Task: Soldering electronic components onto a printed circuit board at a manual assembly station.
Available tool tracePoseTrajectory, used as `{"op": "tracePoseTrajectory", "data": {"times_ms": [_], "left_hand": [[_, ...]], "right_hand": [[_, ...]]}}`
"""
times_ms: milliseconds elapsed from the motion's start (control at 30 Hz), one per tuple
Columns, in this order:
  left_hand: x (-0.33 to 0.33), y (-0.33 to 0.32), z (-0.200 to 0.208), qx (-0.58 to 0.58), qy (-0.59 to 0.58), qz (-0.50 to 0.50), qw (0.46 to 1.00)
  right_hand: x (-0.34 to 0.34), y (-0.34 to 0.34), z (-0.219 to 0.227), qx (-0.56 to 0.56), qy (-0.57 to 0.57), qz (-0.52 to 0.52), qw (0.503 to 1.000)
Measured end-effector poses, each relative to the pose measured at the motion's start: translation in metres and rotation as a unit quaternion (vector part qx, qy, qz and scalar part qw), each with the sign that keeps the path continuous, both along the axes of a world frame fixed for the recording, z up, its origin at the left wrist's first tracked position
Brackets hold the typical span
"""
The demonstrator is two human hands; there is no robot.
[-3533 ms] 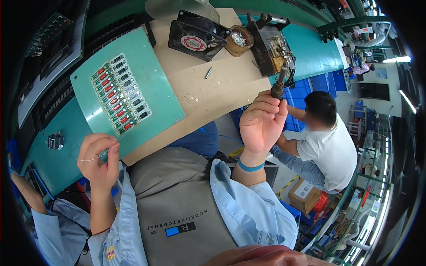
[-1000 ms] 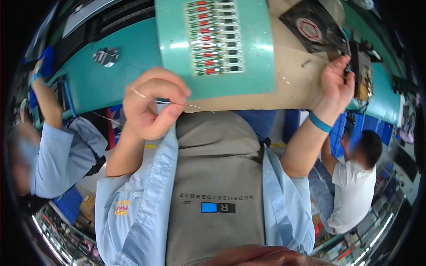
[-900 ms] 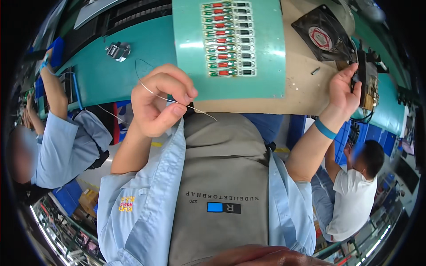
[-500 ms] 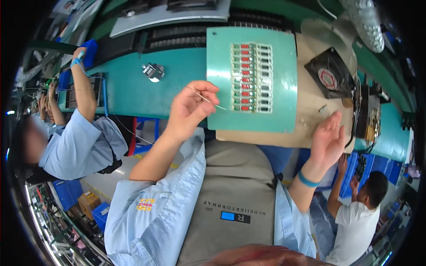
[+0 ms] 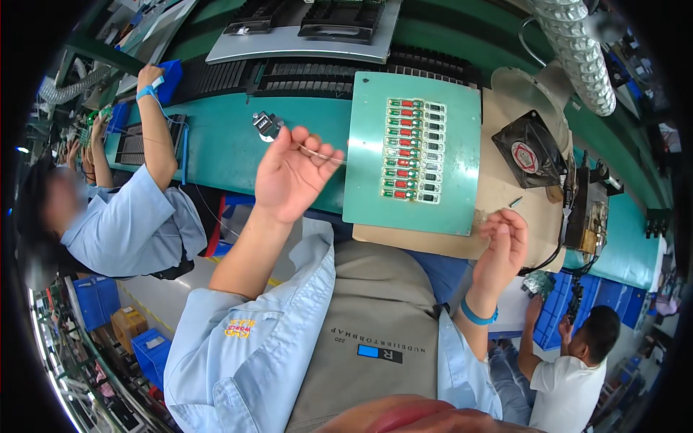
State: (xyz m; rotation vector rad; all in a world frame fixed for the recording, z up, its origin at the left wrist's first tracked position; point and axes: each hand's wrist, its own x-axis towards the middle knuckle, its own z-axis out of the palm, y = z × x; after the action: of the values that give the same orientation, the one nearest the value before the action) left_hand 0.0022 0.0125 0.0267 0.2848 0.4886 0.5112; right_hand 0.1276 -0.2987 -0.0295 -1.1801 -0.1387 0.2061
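Note:
My left hand [image 5: 292, 180], palm turned up, has its fingers curled round a thin solder wire [image 5: 317, 154], with the thumb raised apart. The wire's far end reaches the left edge of a flat green plate [image 5: 361, 166]. Set in that plate is a column of several small circuit boards [image 5: 406, 143] with red parts, beside a column of small dark parts [image 5: 434, 148]. My right hand [image 5: 499, 252] hovers by the plate's near right corner, fingers loosely bent and slightly apart, with nothing visible in them. Just beyond my left thumb stands a small tally counter [image 5: 267, 126].
Cardboard [image 5: 451, 243] lies under the plate. To the right are a black fan [image 5: 530, 151], a short metal piece [image 5: 516, 202], a clear funnel [image 5: 534, 101] and a ribbed duct [image 5: 577, 50]. Co-workers sit at left [image 5: 123, 224] and right [image 5: 570, 382].
My left hand has rolled palm up, its thumb lifting off the wire. The right hand has come nearer the plate's corner and its fingers have bent. The whole view has shifted slightly.

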Motion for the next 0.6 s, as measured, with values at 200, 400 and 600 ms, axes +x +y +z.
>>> {"op": "tracePoseTrajectory", "data": {"times_ms": [200,400,600], "left_hand": [[-0.031,0.02,-0.022,0.333,0.022,-0.126,0.934],[-0.047,0.017,-0.024,0.591,0.22,-0.009,0.776],[-0.056,0.069,-0.038,0.751,0.399,0.1,0.517]], "right_hand": [[0.006,0.021,-0.003,-0.211,-0.167,0.003,0.963],[0.01,0.025,-0.01,-0.292,-0.238,0.004,0.926],[0.009,0.027,-0.011,-0.334,-0.23,0.007,0.914]]}}
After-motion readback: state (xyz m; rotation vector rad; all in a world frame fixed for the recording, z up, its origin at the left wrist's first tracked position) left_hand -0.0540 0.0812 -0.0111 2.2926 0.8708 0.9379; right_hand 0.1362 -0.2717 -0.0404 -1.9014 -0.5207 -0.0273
